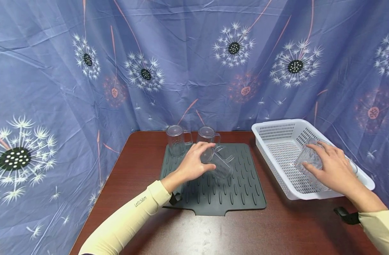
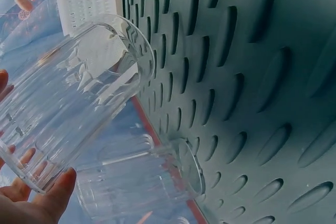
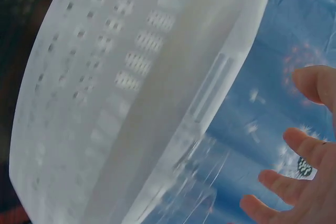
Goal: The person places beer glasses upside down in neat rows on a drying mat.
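Observation:
My left hand [image 1: 194,163] grips a clear glass mug [image 1: 222,167] by its base end. That mug is tilted above the dark drying mat [image 1: 210,198], and in the left wrist view its open rim points towards the mat. Two more clear mugs stand at the mat's back: a left mug [image 1: 176,143] and a right mug [image 1: 206,134], the latter partly behind my left hand. Over the white basket [image 1: 271,159], my right hand [image 1: 334,170] has its fingers spread beside another clear mug [image 1: 309,157]. The right wrist view shows a gap between my fingertips and that mug [image 3: 197,182].
The perforated basket stands to the right of the mat on a brown wooden table [image 1: 181,233]. A blue curtain [image 1: 188,71] with dandelion prints hangs right behind the table and along its sides.

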Motion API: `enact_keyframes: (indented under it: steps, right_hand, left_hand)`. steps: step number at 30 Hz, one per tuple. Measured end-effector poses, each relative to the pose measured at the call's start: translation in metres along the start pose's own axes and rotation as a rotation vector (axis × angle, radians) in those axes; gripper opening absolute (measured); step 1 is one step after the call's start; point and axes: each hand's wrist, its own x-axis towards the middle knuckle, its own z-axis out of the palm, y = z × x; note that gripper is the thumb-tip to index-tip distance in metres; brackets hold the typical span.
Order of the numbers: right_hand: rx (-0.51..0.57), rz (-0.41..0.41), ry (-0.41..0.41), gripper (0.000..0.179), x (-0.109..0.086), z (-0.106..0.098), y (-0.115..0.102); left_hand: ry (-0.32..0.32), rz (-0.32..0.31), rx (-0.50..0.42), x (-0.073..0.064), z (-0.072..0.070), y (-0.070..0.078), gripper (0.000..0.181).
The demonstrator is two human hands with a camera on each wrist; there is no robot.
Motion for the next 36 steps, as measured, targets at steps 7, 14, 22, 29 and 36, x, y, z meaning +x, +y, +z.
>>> enact_keyframes:
  steps: [7,14,22,29,36]
  right_hand:
    - [-0.071,0.119,-0.093,0.066,-0.002,-0.007,0.025]
    - [-0.110,0.174,-0.174,0.072,-0.007,-0.006,0.041]
    - [-0.091,0.187,-0.269,0.074,-0.012,-0.004,0.052]
    - [-0.107,0.146,-0.274,0.072,-0.015,-0.003,0.056]
    - [-0.130,0.116,-0.263,0.070,-0.016,0.000,0.058]
  left_hand:
    - [-0.017,0.014,0.006,0.004,0.000,0.005,0.073]
    - [-0.025,0.027,0.031,0.011,0.001,0.007,0.073]
    - [-0.036,0.044,0.061,0.016,0.003,0.011,0.072]
    - [-0.036,0.048,0.083,0.022,0.005,0.014,0.073]
    - [-0.047,0.031,0.108,0.032,0.008,0.017,0.072]
